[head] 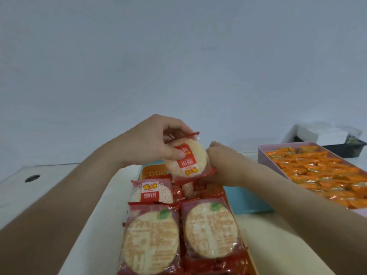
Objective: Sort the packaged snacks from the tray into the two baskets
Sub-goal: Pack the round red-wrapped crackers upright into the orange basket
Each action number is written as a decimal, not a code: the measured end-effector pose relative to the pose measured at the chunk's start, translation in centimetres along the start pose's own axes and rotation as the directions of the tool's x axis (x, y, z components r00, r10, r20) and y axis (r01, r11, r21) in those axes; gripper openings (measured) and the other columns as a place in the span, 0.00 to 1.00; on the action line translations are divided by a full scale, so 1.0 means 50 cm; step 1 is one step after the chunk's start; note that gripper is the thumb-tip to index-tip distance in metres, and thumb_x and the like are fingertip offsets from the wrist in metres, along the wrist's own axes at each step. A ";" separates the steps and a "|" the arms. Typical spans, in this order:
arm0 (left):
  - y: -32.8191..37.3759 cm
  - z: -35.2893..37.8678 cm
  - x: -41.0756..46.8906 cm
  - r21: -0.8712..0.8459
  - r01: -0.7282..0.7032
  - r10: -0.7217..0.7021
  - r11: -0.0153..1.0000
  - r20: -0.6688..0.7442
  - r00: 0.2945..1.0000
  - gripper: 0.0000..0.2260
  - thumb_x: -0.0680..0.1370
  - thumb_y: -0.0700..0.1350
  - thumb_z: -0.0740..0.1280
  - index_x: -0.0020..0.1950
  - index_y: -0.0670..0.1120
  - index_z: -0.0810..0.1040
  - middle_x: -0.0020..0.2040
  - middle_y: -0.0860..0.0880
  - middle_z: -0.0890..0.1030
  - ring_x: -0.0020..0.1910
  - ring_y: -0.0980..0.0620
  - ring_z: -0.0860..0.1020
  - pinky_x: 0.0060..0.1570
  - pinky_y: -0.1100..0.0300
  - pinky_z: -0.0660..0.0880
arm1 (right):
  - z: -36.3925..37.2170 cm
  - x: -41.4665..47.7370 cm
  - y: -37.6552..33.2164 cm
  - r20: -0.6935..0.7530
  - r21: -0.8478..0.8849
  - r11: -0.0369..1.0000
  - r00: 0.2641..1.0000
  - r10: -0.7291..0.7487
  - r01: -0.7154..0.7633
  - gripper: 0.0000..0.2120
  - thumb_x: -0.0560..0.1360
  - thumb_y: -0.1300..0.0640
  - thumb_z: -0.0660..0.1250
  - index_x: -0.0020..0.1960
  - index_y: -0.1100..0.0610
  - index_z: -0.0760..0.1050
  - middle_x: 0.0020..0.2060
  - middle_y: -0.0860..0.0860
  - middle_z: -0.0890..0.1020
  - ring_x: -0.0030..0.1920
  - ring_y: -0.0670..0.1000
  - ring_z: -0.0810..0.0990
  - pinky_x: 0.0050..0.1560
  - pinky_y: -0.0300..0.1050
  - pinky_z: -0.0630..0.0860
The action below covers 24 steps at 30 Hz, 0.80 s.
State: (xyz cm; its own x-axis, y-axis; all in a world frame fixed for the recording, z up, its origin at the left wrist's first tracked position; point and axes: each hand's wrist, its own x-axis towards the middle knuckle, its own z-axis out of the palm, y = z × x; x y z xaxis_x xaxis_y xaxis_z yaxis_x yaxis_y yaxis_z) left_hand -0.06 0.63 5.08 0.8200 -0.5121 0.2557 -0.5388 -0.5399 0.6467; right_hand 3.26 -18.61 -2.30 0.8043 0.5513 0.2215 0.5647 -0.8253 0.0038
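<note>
One round rice-cracker packet is held above the far end of the orange basket, upside down, its long axis running from about 11 to 5 o'clock. The left hand pinches its top edge; the right hand is at its 3 o'clock side, fingers hidden, so their grip cannot be told. Three packets lie face-up in the basket, others buried beneath. At 2 o'clock a pink tray holds many orange packets, cut off at the frame edge.
</note>
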 end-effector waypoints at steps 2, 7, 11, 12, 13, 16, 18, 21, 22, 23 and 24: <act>0.004 0.021 0.014 0.140 -0.006 -0.005 0.990 0.080 0.997 0.19 0.70 0.36 0.75 0.50 0.58 0.79 0.53 0.53 0.83 0.54 0.55 0.81 0.58 0.57 0.77 | 0.010 -0.004 0.014 -0.067 0.054 0.998 0.998 0.017 -0.014 0.06 0.70 0.56 0.67 0.46 0.57 0.78 0.45 0.54 0.81 0.47 0.57 0.78 0.49 0.44 0.70; 0.004 0.059 0.052 0.339 -0.016 -0.052 0.941 0.191 0.980 0.17 0.71 0.41 0.75 0.56 0.56 0.78 0.52 0.55 0.81 0.51 0.56 0.79 0.56 0.54 0.77 | -0.039 -0.037 0.054 -0.078 0.655 0.746 0.972 0.220 -0.117 0.08 0.73 0.62 0.71 0.52 0.56 0.83 0.41 0.48 0.83 0.36 0.40 0.78 0.37 0.30 0.71; -0.005 0.087 0.076 0.507 -0.056 -0.085 0.860 0.252 0.964 0.16 0.70 0.47 0.76 0.55 0.55 0.77 0.48 0.55 0.78 0.46 0.56 0.76 0.48 0.60 0.74 | -0.088 -0.061 0.048 -0.014 0.653 0.733 0.965 0.262 -0.190 0.07 0.78 0.56 0.66 0.48 0.58 0.81 0.35 0.49 0.82 0.34 0.46 0.80 0.33 0.34 0.72; -0.011 0.093 0.080 0.550 -0.072 -0.088 0.832 0.259 0.962 0.14 0.70 0.49 0.76 0.51 0.56 0.75 0.44 0.57 0.76 0.43 0.57 0.75 0.43 0.62 0.72 | -0.099 -0.070 0.039 0.050 0.606 0.766 0.971 0.233 -0.215 0.08 0.78 0.52 0.66 0.47 0.56 0.80 0.35 0.49 0.83 0.34 0.46 0.81 0.35 0.36 0.72; -0.016 0.099 0.083 0.599 -0.092 -0.087 0.795 0.262 0.961 0.13 0.70 0.50 0.75 0.47 0.57 0.72 0.40 0.57 0.74 0.40 0.57 0.73 0.38 0.62 0.69 | -0.109 -0.083 0.030 0.120 0.552 0.802 0.974 0.193 -0.227 0.10 0.77 0.48 0.66 0.47 0.54 0.79 0.36 0.48 0.83 0.36 0.45 0.81 0.37 0.37 0.74; -0.033 0.109 0.085 0.749 -0.171 -0.075 0.640 0.282 0.956 0.14 0.69 0.56 0.73 0.46 0.53 0.71 0.38 0.56 0.71 0.40 0.53 0.73 0.37 0.57 0.70 | -0.139 -0.120 -0.017 0.291 0.432 0.881 0.954 0.069 -0.195 0.19 0.69 0.35 0.67 0.50 0.47 0.79 0.44 0.45 0.83 0.46 0.45 0.80 0.51 0.42 0.76; -0.043 0.113 0.086 0.815 -0.212 -0.082 0.540 0.301 0.950 0.16 0.68 0.59 0.72 0.47 0.51 0.74 0.43 0.53 0.75 0.43 0.49 0.76 0.42 0.53 0.75 | -0.142 -0.138 -0.049 0.404 0.346 0.925 0.915 0.005 -0.158 0.25 0.67 0.35 0.70 0.59 0.46 0.77 0.53 0.44 0.80 0.55 0.46 0.77 0.59 0.45 0.74; -0.052 0.121 0.086 0.866 -0.246 -0.097 0.436 0.317 0.943 0.16 0.69 0.60 0.71 0.48 0.52 0.74 0.46 0.50 0.78 0.46 0.47 0.78 0.41 0.54 0.76 | -0.126 -0.150 -0.076 0.409 0.310 0.946 0.912 -0.039 -0.098 0.30 0.67 0.39 0.74 0.66 0.46 0.74 0.56 0.40 0.77 0.58 0.44 0.73 0.54 0.37 0.71; -0.055 0.124 0.088 0.870 -0.253 -0.095 0.424 0.321 0.942 0.15 0.70 0.60 0.70 0.49 0.53 0.74 0.47 0.50 0.79 0.46 0.47 0.79 0.40 0.55 0.74 | -0.119 -0.148 -0.075 0.372 0.338 0.937 0.927 -0.046 -0.089 0.26 0.67 0.41 0.75 0.63 0.46 0.75 0.50 0.38 0.76 0.54 0.43 0.73 0.49 0.33 0.70; -0.058 0.126 0.087 0.866 -0.256 -0.080 0.429 0.318 0.945 0.15 0.70 0.61 0.69 0.50 0.53 0.74 0.47 0.51 0.80 0.46 0.47 0.79 0.39 0.56 0.73 | -0.115 -0.146 -0.070 0.325 0.383 0.920 0.944 -0.051 -0.082 0.21 0.68 0.43 0.75 0.58 0.47 0.77 0.45 0.38 0.76 0.49 0.42 0.74 0.46 0.32 0.70; -0.060 0.127 0.087 0.860 -0.253 -0.066 0.443 0.312 0.948 0.17 0.69 0.63 0.69 0.51 0.54 0.75 0.47 0.51 0.80 0.46 0.47 0.80 0.38 0.57 0.73 | -0.109 -0.143 -0.063 0.274 0.440 0.894 0.961 -0.045 -0.084 0.14 0.69 0.47 0.76 0.52 0.48 0.78 0.41 0.40 0.77 0.46 0.44 0.76 0.46 0.34 0.72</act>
State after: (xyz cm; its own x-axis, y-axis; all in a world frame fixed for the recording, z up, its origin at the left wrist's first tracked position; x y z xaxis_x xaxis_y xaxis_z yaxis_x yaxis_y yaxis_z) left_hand 3.93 -4.21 -0.31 0.7522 -0.6584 -0.0247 -0.6119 -0.6843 -0.3966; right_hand -5.27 -20.64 1.44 0.7981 0.6001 -0.0547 0.5189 -0.7306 -0.4438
